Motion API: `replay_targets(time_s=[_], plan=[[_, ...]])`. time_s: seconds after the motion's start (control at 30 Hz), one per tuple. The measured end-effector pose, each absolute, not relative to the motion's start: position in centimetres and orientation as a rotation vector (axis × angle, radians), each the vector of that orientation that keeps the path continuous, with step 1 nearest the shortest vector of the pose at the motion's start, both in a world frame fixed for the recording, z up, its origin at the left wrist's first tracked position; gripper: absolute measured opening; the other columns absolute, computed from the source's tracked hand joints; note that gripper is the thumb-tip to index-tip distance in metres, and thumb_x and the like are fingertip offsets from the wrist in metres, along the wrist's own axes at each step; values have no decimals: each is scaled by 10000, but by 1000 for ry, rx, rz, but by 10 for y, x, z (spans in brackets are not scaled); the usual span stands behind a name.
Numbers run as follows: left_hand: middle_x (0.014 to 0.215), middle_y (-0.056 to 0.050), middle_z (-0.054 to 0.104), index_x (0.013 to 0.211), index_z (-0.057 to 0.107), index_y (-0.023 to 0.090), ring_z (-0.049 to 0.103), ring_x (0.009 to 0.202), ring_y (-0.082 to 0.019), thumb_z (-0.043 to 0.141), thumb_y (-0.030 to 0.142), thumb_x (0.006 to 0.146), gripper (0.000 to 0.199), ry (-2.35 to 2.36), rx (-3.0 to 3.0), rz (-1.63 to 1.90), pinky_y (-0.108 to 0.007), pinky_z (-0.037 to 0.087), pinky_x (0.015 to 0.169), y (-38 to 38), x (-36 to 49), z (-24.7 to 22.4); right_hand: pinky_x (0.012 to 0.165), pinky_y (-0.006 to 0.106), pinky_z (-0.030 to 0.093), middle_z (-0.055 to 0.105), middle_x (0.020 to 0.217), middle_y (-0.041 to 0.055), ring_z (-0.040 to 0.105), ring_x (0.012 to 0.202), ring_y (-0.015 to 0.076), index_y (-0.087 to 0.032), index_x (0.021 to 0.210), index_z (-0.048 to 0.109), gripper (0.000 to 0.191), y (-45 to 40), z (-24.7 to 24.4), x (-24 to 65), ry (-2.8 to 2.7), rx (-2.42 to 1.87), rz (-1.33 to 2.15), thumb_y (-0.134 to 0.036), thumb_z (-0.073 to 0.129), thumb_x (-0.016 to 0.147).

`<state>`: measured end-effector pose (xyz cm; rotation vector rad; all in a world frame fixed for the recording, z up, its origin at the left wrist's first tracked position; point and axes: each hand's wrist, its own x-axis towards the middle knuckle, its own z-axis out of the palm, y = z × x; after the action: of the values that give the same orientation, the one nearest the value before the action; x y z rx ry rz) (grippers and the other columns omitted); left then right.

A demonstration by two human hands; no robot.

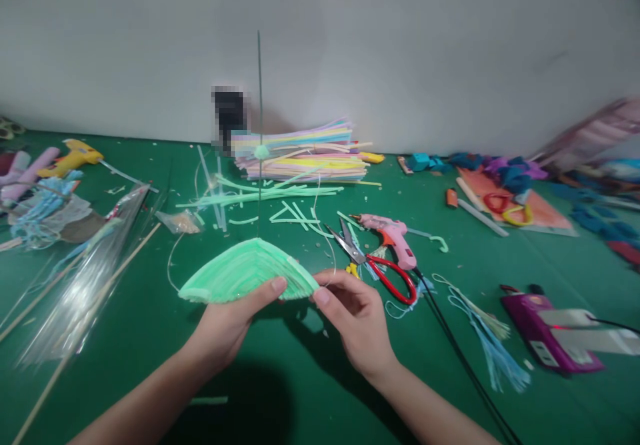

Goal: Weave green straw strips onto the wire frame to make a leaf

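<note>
While a grey wall stands at the back, a green table runs up to it, littered with craft pieces. Both hands meet over its near half. The left hand grips a green fan from below, thumb pressed on its face; its other fingers are mostly hidden behind. The right hand pinches the fan's right corner between thumb and forefinger, the remaining fingers curled. So the fan is up in the air, at the centre, its peak pointing away. A dark wire stands upright at that peak. Against the wall lies a bundle of pastel stems. At left is a clear plastic sleeve; at right, a purple box. Just beyond the right hand a pink glue gun lies beside red-handled scissors, blades apart. A yellow glue gun rests far left. Blue tassels lie left of the box. Loose green stems are scattered before the bundle. Smaller are a clear bag, an orange lighter and, on the dark wire, a green tuft.
</note>
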<state>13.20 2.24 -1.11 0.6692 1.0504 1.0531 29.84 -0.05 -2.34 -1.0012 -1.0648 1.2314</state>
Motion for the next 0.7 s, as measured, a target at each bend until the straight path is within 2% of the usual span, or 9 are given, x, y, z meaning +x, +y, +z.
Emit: replay_targets(time_s=[0.1, 0.2, 0.33, 0.5, 0.7], plan=[[804, -2, 732, 776, 732, 182, 663, 774, -172, 868, 312, 623, 242, 1093, 683, 1049, -308, 558, 777, 20, 132, -11, 569, 231, 486, 661, 716, 10, 582, 641, 119, -212, 754, 693, 93, 1, -23, 300, -1050, -1070, 1183, -286, 725, 801], [800, -3, 741, 767, 741, 182, 670, 774, -165, 870, 306, 627, 227, 1133, 689, 1040, -297, 548, 795, 17, 132, -8, 569, 233, 477, 627, 677, 0, 558, 619, 113, -203, 709, 657, 146, 2, -21, 301, -1072, -1085, 1171, -292, 721, 805], [886, -48, 758, 813, 767, 174, 676, 860, -190, 836, 323, 685, 209, 1118, 737, 1005, -317, 526, 867, 17, 130, -8, 572, 246, 478, 628, 682, 2, 556, 616, 119, -206, 728, 667, 143, 2, -21, 304, -1097, -1101, 1184, -308, 700, 822], [865, 21, 727, 952, 749, 232, 649, 849, -127, 832, 247, 699, 267, 1007, 753, 1104, -234, 508, 840, 22, 130, -9, 609, 271, 506, 656, 756, 15, 598, 679, 143, -215, 819, 684, 70, 3, -25, 301, -1184, -1111, 1134, -284, 697, 818], [737, 12, 699, 747, 726, 157, 618, 716, -116, 869, 267, 635, 213, 1006, 714, 1226, -214, 508, 703, 22, 136, -8, 630, 276, 499, 635, 706, 0, 587, 650, 134, -199, 787, 666, 41, -5, -27, 287, -1341, -1118, 1075, -217, 694, 811]])
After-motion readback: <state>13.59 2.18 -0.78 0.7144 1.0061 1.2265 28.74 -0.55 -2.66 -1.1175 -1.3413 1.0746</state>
